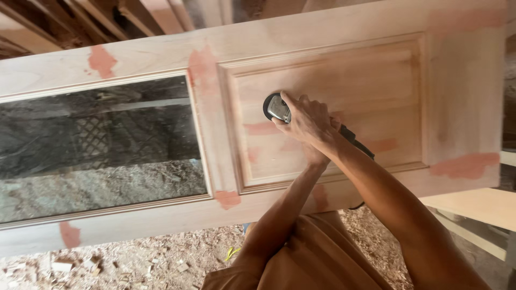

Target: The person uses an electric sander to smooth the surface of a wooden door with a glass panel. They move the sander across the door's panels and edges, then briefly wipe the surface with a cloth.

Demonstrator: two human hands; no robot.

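Head view, looking down on an unfinished wooden door (333,32) lying flat. The door has a raised panel (376,86) toward its right part and an open rectangular cut-out (97,145) toward its left; through the cut-out the floor below shows — a layer of wood shavings and a dark lattice-patterned object, not further identifiable. Reddish filler patches (465,165) mark the door at several joints and on the panel.

A handheld power sander (277,108), dark-bodied with a metallic top, sits on the left part of the raised panel, its round base in contact with the wood. The right hand (307,121) lies over the top of the sander, fingers curled down around its body in a firm enclosing hold. The left hand (317,153) comes up beneath and behind the right hand and is mostly covered by it — whether it clasps the tool's rear handle or only braces against the right wrist cannot be told. The dark rear handle (357,142) projects to the right from under the forearms.

Below the door, wood chips and sawdust (161,258) cover the ground. A pale board (478,207) lies at the lower right.
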